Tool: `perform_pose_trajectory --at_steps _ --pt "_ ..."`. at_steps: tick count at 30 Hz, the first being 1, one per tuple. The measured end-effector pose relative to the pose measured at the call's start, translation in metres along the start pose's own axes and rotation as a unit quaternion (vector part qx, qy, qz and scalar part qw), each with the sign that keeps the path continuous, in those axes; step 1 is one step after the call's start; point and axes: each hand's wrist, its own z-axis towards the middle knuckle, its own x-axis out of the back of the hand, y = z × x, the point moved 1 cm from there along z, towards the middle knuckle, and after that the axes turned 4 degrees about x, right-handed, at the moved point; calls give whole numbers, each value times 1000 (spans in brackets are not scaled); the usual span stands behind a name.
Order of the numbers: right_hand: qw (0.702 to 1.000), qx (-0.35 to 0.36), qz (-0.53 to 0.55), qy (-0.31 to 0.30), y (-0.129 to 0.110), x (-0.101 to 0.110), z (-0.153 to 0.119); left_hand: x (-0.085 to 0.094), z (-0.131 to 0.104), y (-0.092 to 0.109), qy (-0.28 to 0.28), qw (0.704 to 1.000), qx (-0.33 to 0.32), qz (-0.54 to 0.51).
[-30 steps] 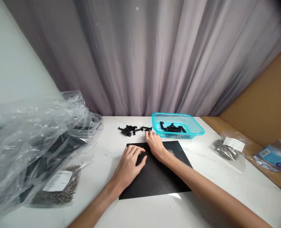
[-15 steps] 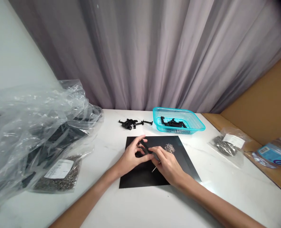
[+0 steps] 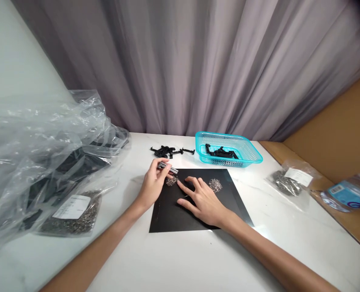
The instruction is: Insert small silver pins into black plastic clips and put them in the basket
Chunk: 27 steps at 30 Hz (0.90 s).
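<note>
My left hand [image 3: 153,178] grips a black part [image 3: 168,168] with a grey strip along it, above the left edge of the black mat [image 3: 170,217]. Just below the part lies a pile of small metal pieces [image 3: 171,181]. My right hand [image 3: 202,202] is over the middle of the mat with its fingers spread, the index fingertip beside that pile. A thin light rod shows partly near its fingers; whether the hand holds it is unclear. Another small metal pile [image 3: 215,185] lies to the right.
Black parts [image 3: 164,151] lie behind the mat. A blue basket [image 3: 249,151] holds more. Plastic bags [image 3: 76,162] and a labelled bag of metal pieces [image 3: 73,213] are left. Another small bag [image 3: 289,182] and a bottle [image 3: 348,190] stand right.
My hands have parted. My left hand has moved left and back with the black part; my right hand has let go of the part and spread its fingers. The left pile is now uncovered.
</note>
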Motion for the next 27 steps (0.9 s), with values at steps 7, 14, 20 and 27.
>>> perform_pose_trajectory --at_steps 7,14,20,27 --pt "997 -17 58 41 4 -2 -4 -4 -6 -1 19 1000 11 -3" --pt "997 -23 62 45 6 1 -13 -15 -17 -1 -28 1000 -1 -11" --pt "1000 16 16 11 6 5 -14 -19 -21 5 -21 998 7 60" --pt "973 -46 172 144 18 3 -7 -18 -20 3 -21 992 6 123"
